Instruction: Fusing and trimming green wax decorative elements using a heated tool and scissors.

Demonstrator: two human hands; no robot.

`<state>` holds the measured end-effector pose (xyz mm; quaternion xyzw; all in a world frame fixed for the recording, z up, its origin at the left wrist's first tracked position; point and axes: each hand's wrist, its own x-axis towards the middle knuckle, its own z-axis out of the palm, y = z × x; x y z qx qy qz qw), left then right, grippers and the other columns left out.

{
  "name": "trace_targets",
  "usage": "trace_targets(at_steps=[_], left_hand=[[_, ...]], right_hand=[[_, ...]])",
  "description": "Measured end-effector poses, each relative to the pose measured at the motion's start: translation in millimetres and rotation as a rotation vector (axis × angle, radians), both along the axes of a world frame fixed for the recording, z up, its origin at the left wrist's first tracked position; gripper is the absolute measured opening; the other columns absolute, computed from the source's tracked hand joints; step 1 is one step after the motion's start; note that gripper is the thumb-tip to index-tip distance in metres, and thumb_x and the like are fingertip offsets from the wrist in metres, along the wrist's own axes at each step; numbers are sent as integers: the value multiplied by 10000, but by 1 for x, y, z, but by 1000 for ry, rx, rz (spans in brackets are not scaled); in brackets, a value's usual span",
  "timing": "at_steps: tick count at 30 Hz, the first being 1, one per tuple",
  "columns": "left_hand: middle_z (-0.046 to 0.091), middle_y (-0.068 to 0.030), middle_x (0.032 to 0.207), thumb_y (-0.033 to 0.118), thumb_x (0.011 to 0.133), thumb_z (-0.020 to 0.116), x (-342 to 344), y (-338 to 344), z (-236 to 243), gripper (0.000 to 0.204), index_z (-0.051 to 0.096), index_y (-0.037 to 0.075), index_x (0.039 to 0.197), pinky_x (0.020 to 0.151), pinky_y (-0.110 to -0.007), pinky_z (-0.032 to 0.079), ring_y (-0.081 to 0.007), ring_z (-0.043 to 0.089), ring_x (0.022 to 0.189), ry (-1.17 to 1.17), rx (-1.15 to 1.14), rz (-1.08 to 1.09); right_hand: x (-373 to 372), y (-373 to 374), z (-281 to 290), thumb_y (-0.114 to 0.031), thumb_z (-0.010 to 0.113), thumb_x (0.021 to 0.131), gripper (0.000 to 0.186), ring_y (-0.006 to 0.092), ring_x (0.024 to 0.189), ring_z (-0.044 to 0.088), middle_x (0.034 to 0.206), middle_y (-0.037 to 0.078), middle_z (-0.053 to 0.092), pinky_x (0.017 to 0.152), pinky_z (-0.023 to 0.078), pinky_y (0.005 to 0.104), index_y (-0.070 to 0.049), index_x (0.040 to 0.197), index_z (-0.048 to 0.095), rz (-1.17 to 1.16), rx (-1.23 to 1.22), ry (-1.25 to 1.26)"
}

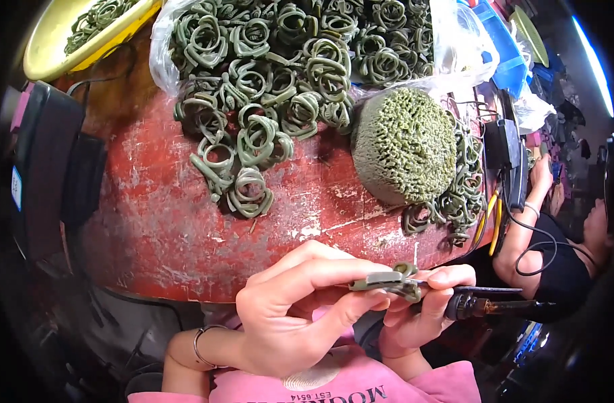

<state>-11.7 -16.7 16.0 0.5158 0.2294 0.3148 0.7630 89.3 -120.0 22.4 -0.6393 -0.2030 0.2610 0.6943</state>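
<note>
My left hand (300, 309) is closed in a pinch on a green ring piece (381, 279), which has a flat grey-green face and curled bands. My right hand (418, 312) meets it from the other side, fingers closed around a thin dark blade-like tool (492, 290), whose metal end reaches the ring piece. A soldering iron (478, 307) also sticks out from the right hand, its tip pointing right; its handle is hidden in the palm. Beyond my hands on the red table (166, 235), several similar green rings (250, 191) lie in a loose pile.
A round, rough-topped green block (408, 144) stands right of the pile, with more rings (465, 181) beside it. At far left are a yellow basin (41, 50) and a black device (45, 168). Yellow-handled pliers (497, 221), cables and another person's arm (532, 195) are at right.
</note>
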Motion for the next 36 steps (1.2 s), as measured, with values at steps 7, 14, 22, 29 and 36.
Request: trace_targets(at_steps=[7,14,22,29,36], left_hand=[[522,-142,815,-70,714,582,-1,-1,2,162,523,-43,862,584,-265,518,-185,586,693,-19,71,23],[539,-163,842,-95,715,562,1,2,-1,162,514,-49,863,653,-272,502,-187,573,759,-68,65,-2],[600,-146,870,-96,704,571,2,-3,6,182,564,-70,884,667,-230,490,-157,592,779,-56,-232,50],[549,-213,912,-106,737,513,-1,0,1,175,471,-68,902,685,-300,508,-223,586,805,-82,-175,-59],[551,-205,905,-112,731,507,0,-1,3,191,463,-70,913,681,-296,506,-205,585,792,-97,-186,-65]], right_hand=[[-2,3,4,-405,565,749,406,151,420,530,556,109,543,341,417,221,-38,842,418,-2,-69,-48],[-2,2,0,-403,523,779,402,153,381,501,507,115,519,325,391,227,-54,886,357,-15,0,-31],[2,-2,-4,-367,484,813,343,151,362,485,517,128,530,319,380,211,-64,890,342,71,117,-38],[0,0,-5,-379,481,808,352,144,369,486,524,125,531,316,379,206,-72,905,338,24,99,-43],[-4,0,-1,-385,506,786,374,128,371,483,522,106,525,316,382,202,-57,891,361,-37,61,-2]])
